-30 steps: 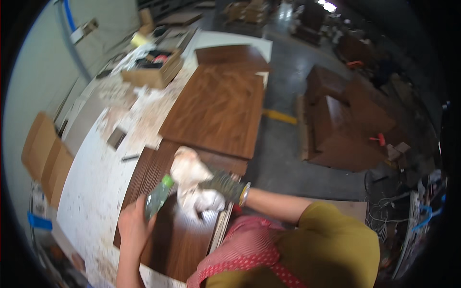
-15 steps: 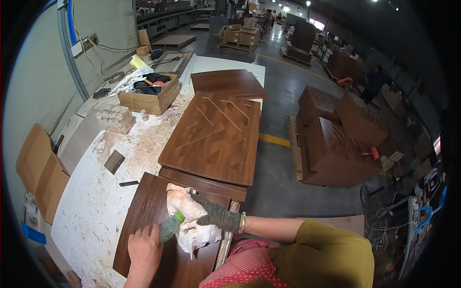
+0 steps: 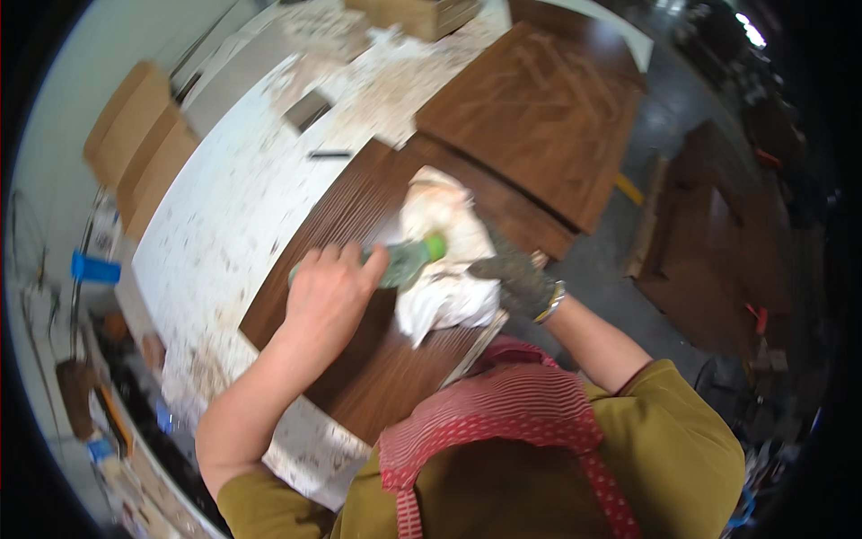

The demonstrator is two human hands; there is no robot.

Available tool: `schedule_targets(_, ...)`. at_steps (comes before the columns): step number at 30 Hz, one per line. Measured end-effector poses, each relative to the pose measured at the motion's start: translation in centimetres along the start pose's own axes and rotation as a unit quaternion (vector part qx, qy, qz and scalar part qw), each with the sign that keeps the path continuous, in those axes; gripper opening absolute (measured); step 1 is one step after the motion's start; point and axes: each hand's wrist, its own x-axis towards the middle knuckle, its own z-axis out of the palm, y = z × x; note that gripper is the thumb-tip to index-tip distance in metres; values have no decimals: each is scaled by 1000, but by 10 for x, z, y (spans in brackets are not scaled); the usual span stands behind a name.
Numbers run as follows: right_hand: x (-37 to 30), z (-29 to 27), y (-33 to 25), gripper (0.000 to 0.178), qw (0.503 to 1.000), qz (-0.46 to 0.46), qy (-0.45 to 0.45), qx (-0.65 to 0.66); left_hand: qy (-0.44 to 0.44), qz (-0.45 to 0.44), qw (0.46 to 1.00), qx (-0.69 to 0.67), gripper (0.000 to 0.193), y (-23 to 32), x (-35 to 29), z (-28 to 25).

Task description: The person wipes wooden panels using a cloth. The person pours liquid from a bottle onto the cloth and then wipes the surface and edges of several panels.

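Note:
My bare left hand [image 3: 337,280] is wrapped round a clear greenish plastic bottle [image 3: 401,265], tilted over on its side. Its green cap end [image 3: 435,246] points right and meets a stained white cloth [image 3: 452,292]. In a dark work glove, my right hand [image 3: 516,274] grips the bunched cloth from its right side; some of the fingers are hidden by it. Beneath both hands lies a dark brown wood-grain panel [image 3: 359,395] on the white worktable.
Beyond the hands lies a brown panel with slanted grooves [image 3: 530,117]. On the stained white table [image 3: 215,216] are a small grey block [image 3: 307,110] and a thin black piece [image 3: 329,154]. An open cardboard box [image 3: 144,148] stands left; stacked brown panels [image 3: 709,260] stand right.
The view has tipped down and turned, so the panels and hands appear higher and farther right. Both hands keep hold of the bottle and cloth.

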Motion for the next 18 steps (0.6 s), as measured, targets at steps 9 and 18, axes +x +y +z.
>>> schedule_targets(9, 3, 11, 2, 94, 1000, 11, -11, -6, -101, -44, 993, 50, 35, 2, -14, -14)
schedule_targets(18, 1, 12, 1, 93, 999, 11, -43, 14, -97, -20, 993, 66, 33, 5, -15, -26)
